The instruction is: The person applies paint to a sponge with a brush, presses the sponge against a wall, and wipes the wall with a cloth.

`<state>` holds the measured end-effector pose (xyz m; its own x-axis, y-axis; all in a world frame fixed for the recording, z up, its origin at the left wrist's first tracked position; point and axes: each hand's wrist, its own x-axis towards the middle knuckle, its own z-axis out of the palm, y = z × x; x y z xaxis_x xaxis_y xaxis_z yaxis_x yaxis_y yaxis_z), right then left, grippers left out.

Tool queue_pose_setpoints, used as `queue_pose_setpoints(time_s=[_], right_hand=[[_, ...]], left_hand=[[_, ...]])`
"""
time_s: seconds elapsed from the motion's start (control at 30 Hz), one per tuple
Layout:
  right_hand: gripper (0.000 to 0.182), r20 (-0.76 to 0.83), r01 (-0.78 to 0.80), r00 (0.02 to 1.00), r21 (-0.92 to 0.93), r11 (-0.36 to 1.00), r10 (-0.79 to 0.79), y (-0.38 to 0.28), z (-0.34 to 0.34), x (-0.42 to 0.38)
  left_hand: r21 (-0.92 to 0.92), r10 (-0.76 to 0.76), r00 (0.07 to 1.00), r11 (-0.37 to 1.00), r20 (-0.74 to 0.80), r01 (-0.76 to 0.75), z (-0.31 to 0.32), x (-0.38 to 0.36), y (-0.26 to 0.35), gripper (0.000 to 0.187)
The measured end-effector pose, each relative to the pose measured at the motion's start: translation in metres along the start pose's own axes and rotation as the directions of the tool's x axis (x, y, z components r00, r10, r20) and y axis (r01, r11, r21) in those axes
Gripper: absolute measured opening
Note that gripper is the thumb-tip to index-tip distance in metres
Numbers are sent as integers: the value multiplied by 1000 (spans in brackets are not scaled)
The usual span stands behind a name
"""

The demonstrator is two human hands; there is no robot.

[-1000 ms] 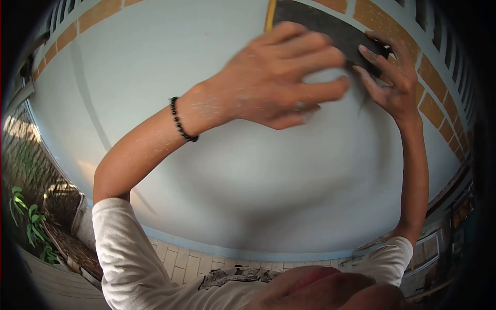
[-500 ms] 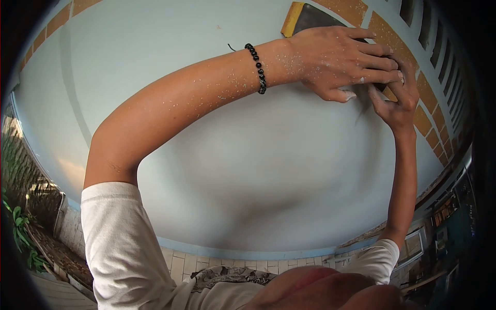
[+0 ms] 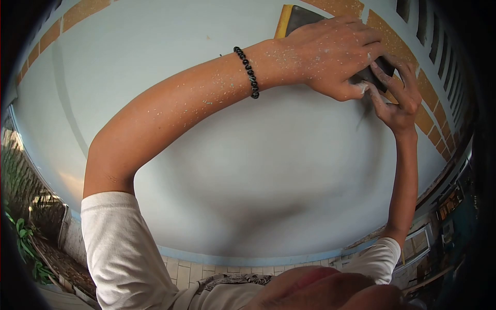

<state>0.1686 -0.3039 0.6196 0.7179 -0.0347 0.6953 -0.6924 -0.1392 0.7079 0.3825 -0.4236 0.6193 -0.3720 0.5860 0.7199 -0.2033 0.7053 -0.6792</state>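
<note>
Both hands are raised to a smooth, pale blue painted surface (image 3: 248, 170) that fills most of the view and curves under the lens. High up on it lies a flat, dark grey sanding block (image 3: 302, 18) with a matt, slightly gritty face and a yellow-orange foam edge along its left side; only its upper left corner and a small dark piece at the right show, the rest being covered by fingers.

The left hand (image 3: 336, 54) lies flat on the block, palm down, fingers close together and stretched to the right, pressing it against the surface. The right hand (image 3: 398, 95) comes up from below and curls its fingertips on the block's lower right end, pinching it there, touching the left hand's fingertips. Fine pale dust and flecks speckle the left hand and forearm.

A bracelet (image 3: 246, 71) of small round glossy black beads circles the left wrist. Both arms come out of short white sleeves (image 3: 121, 248) of soft knit cloth.

Along the top and right, a band of orange-tan rectangular tiles (image 3: 385, 36) with pale joints borders the blue area. At the lower left edge, green leaves (image 3: 28, 243) show, small and distorted
</note>
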Motion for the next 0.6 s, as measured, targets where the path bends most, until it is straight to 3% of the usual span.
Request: queue_pose_setpoints(time_s=[0.1,0.2,0.33,0.43,0.5,0.6], right_hand=[[48,-17,11,1000,14,1000,-11,-1,1,2],[48,-24,21,999,7,1000,-21,-1,3,2],[49,-26,13,1000,-3,1000,-13,2,3,0],[49,-33,16,999,-15,1000,-16,5,5,-4],[49,-49,33,998,-22,999,-34,4,5,-4],[49,-62,43,997,-36,998,-45,6,8,-6]], left_hand=[[-27,-14,995,999,100,17,-3,0,-5,54],[-97,73,996,992,-49,-77,1,-1,-13,44],[-145,211,953,973,217,-182,-8,8,-30,40],[7,420,841,894,342,-449,-35,25,-28,35],[-108,389,857,921,340,-375,-35,24,-26,29],[-98,380,867,925,322,-368,-29,19,-29,30]])
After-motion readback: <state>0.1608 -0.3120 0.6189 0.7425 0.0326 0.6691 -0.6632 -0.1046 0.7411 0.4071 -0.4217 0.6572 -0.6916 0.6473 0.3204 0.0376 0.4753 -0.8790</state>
